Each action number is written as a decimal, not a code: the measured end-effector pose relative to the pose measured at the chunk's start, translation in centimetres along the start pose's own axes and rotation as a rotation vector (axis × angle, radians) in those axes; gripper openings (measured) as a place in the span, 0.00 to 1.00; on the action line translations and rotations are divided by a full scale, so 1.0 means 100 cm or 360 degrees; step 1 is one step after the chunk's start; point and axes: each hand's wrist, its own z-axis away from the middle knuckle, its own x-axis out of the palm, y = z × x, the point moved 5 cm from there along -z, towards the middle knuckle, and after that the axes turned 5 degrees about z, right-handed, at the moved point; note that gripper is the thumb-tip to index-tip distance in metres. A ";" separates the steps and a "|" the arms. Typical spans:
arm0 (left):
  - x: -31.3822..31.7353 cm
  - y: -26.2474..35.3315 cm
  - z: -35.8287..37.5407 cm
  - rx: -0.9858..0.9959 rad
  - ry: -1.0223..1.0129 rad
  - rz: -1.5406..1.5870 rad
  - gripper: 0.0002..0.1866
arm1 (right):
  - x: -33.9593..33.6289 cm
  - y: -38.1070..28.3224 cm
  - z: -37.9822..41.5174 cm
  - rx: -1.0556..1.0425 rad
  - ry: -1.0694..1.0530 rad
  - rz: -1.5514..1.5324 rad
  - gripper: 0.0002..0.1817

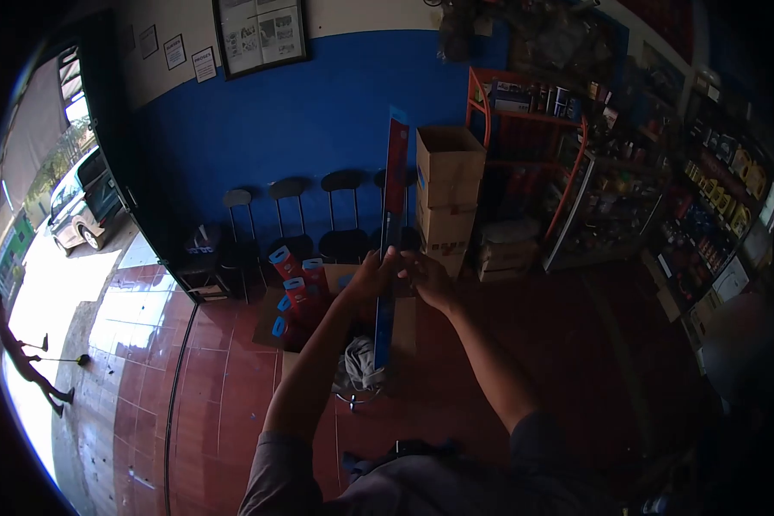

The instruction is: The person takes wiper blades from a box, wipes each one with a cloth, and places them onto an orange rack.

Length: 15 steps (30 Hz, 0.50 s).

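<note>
Upright in front of me stands a long, slim wiper blade package (396, 168), red on its upper part and blue at both ends, with a dark strip along its middle. My left hand (370, 277) is closed around it at about mid-length, thumb on its face. From the other side, my right hand (432, 280) has bent fingers pinched at the package's right edge, close to the left thumb. Behind my left forearm, an open cardboard box (271, 320) holds several red packages (297, 295) with blue tabs. Grey cloth (361, 365) lies on a stool below the package.
Several black chairs (342, 182) line the blue wall. Stacked cardboard boxes (449, 189) stand beside an orange shelf rack (529, 116) and a glass display case (606, 211). Bottles (722, 193) fill shelves on the right. Outside the doorway at left are a person (26, 357) and a parked car (84, 202).
</note>
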 end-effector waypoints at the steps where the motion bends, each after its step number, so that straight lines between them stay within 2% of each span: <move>1: 0.025 0.022 0.000 -0.0044 -0.0100 0.0162 0.24 | -0.025 0.001 -0.007 -0.0221 0.0032 0.0163 0.22; 2: 0.049 0.038 -0.005 -0.0087 -0.0202 0.0319 0.24 | -0.048 0.004 -0.012 -0.0442 0.0067 0.0328 0.23; 3: 0.072 0.035 -0.018 -0.0072 -0.0227 0.0322 0.24 | -0.067 0.018 -0.018 -0.0415 0.0039 0.0379 0.28; 4: 0.093 0.029 -0.036 0.0016 -0.0136 0.0356 0.22 | -0.090 0.014 -0.010 -0.0410 0.0070 0.0390 0.28; 6: 0.132 0.030 -0.064 0.0119 -0.0080 0.0400 0.21 | -0.128 0.012 0.007 -0.0426 0.0014 0.0192 0.41; 7: 0.147 0.035 -0.074 0.0106 0.0000 0.0224 0.20 | -0.147 0.019 0.009 -0.0413 0.0046 0.0205 0.41; 9: 0.190 0.037 -0.093 0.0097 0.0044 0.0058 0.22 | -0.179 0.040 0.014 -0.0187 0.0019 0.0233 0.50; 11: 0.226 0.034 -0.115 0.0412 0.0282 -0.0082 0.36 | -0.211 0.059 0.017 -0.0196 0.0130 0.0330 0.51; 12: 0.243 0.036 -0.125 0.0427 0.0257 -0.0081 0.36 | -0.227 0.069 0.014 -0.0228 0.0215 0.0425 0.53; 14: 0.277 0.043 -0.146 0.0504 0.0143 -0.0050 0.49 | -0.255 0.117 0.002 -0.0178 0.0296 0.0485 0.53; 15: 0.308 0.049 -0.174 0.0532 0.0086 -0.0040 0.49 | -0.287 0.139 -0.008 -0.0180 0.0321 0.0532 0.54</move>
